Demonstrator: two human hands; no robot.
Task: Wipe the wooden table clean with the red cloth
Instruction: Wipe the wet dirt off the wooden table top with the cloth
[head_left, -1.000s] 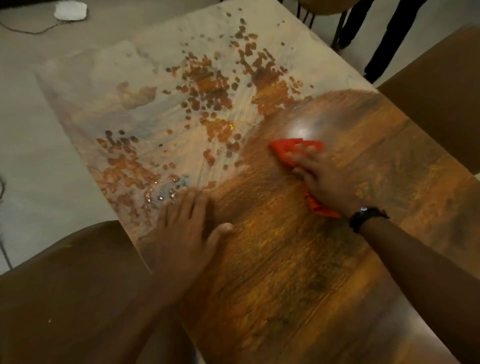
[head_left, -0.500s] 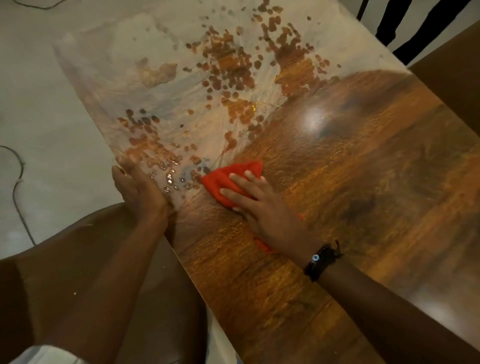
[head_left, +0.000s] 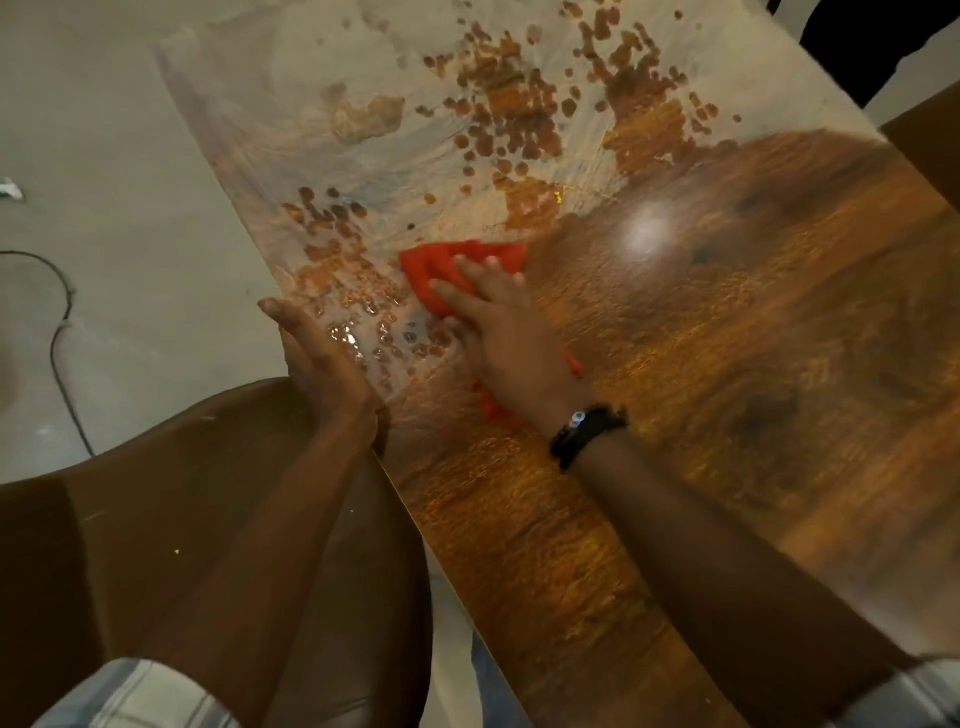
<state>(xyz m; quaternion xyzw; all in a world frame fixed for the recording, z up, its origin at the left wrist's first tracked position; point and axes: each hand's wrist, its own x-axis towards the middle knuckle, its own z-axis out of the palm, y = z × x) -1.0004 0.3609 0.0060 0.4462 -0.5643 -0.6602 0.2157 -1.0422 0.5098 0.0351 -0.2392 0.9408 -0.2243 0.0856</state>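
The wooden table (head_left: 727, 364) runs from bottom right to top left. Its far half carries a pale film with brown droplets and wet patches (head_left: 509, 119); the near half shows bare glossy wood. My right hand (head_left: 498, 332) lies flat on the red cloth (head_left: 447, 265), pressing it on the table at the border of the film, fingers spread. Part of the cloth sticks out under the wrist. My left hand (head_left: 317, 358) stands on edge at the table's left rim, fingers together and straight, cupped against wet droplets (head_left: 384, 332), holding nothing.
A brown chair (head_left: 156, 519) stands under my left arm beside the table. Another brown chair (head_left: 930, 140) is at the right edge. A dark cable (head_left: 57, 332) lies on the grey floor at left. Dark trouser legs (head_left: 857, 47) of a person stand at top right.
My right hand slid the red cloth from mid-table toward the left edge, then slightly up. My left hand left the tabletop and now stands edge-on at the rim.
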